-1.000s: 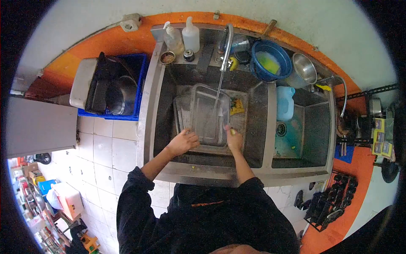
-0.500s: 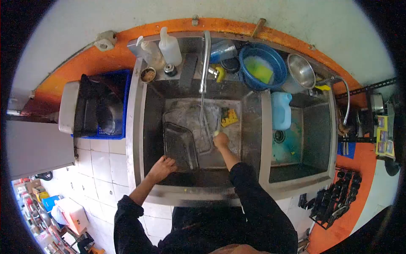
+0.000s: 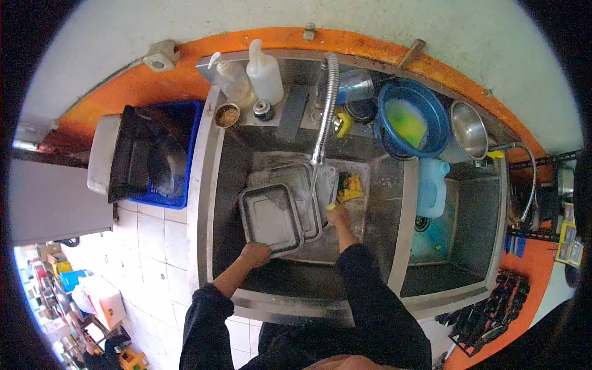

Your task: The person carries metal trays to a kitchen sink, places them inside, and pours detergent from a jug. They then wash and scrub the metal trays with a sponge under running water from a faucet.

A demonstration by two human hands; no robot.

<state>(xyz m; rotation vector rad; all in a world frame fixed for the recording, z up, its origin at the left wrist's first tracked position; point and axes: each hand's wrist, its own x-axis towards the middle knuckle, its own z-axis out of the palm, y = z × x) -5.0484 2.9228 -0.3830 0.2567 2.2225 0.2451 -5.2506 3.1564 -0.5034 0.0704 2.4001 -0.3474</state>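
My left hand [image 3: 256,253] grips the near rim of a rectangular metal tray [image 3: 270,217], which is tilted up in the large sink. A second metal tray [image 3: 312,213] sits partly hidden behind it. My right hand [image 3: 338,216] is closed around the yellow handle [image 3: 332,207] of a tool with what looks like a flat metal blade, just right of the trays; its exact kind is unclear. Above the trays hangs the flexible faucet [image 3: 319,151], with a thin stream running down. Beyond my right hand lies a yellow sponge [image 3: 350,187] with dark marks.
Behind the sink stand pump bottles [image 3: 265,74], a small bowl [image 3: 227,115], a blue bucket [image 3: 385,132] with a green-yellow sponge, and a steel bowl [image 3: 468,129]. A light-blue jug [image 3: 431,188] is in the right basin. A blue crate [image 3: 196,148] holds containers at left.
My left hand has taken hold of the tray's near edge, and the tray has turned to face upward. My right hand still holds the yellow-handled tool. The view has shifted.
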